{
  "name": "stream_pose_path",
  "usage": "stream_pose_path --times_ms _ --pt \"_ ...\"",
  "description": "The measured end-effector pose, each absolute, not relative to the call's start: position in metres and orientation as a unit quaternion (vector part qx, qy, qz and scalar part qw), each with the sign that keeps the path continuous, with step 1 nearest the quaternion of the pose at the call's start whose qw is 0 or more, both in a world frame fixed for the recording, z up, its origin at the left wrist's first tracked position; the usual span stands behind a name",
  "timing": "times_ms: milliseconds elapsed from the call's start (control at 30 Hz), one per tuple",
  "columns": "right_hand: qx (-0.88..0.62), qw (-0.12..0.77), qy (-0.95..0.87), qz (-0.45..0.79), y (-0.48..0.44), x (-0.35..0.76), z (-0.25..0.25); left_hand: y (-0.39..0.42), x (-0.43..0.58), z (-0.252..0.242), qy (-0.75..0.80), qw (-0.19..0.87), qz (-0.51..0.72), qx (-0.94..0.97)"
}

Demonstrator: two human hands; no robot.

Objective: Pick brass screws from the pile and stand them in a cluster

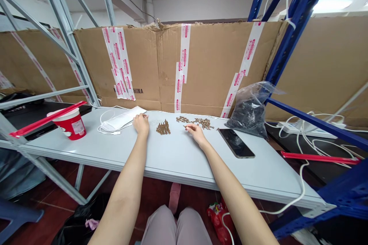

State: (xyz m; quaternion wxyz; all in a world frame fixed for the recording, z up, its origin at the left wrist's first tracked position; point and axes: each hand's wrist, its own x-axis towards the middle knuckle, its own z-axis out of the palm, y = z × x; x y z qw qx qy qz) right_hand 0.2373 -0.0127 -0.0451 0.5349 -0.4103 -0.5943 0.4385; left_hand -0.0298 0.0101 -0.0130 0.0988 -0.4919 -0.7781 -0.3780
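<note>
Both my hands rest on a white table (172,160). My right hand (196,133) pinches a tiny brass-coloured piece (186,126) between thumb and forefinger. Just beyond it lies a loose scatter of similar pieces (198,121). My left hand (140,124) sits palm down with curled fingers, left of a neat brass-coloured pile (163,128). Its fingertips are hidden, so anything held there cannot be seen. A white flat packet (122,118) with a white cable (110,126) lies beyond it to the left. A dark smartphone (235,142) lies right of my right hand.
A red-and-white paper cup (70,124) stands at the table's left end, and a black-filled plastic bag (250,111) at the right rear. Taped cardboard (186,65) stands behind the table. Blue rack uprights (299,26) and a power strip (307,130) with tangled cables lie right.
</note>
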Motion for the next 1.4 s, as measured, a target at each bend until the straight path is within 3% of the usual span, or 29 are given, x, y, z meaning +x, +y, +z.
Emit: stream_pose_path --times_ms 200,333,867,933,1033,1133,1267,1400 --pt "-0.406 0.535 -0.597 0.439 -0.013 0.236 -0.044 -0.015 0.037 0.006 -0.444 0.162 -0.361 -0.804" --pt "-0.395 0.536 -0.603 0.439 -0.014 0.236 -0.043 -0.024 0.070 -0.001 -0.338 0.162 -0.311 -0.873" --pt "-0.414 0.493 -0.645 0.412 -0.015 0.239 -0.041 -0.024 0.069 -0.002 -0.323 0.154 -0.305 -0.883" --pt "-0.451 0.483 -0.666 0.346 -0.018 0.243 -0.037 -0.023 0.069 -0.002 -0.325 0.158 -0.302 -0.882" --pt "-0.586 0.468 -0.645 0.146 -0.025 0.252 -0.031 -0.016 0.065 0.000 -0.346 0.158 -0.296 -0.876" --pt "-0.682 0.382 -0.624 0.002 -0.034 0.259 -0.030 -0.002 0.056 0.003 -0.383 0.148 -0.271 -0.870" --pt "-0.678 0.265 -0.683 -0.058 -0.039 0.259 -0.034 0.020 0.040 0.007 -0.430 0.135 -0.220 -0.865" --pt "-0.686 0.224 -0.689 -0.072 -0.035 0.257 -0.039 0.039 0.027 0.010 -0.473 0.133 -0.172 -0.854"
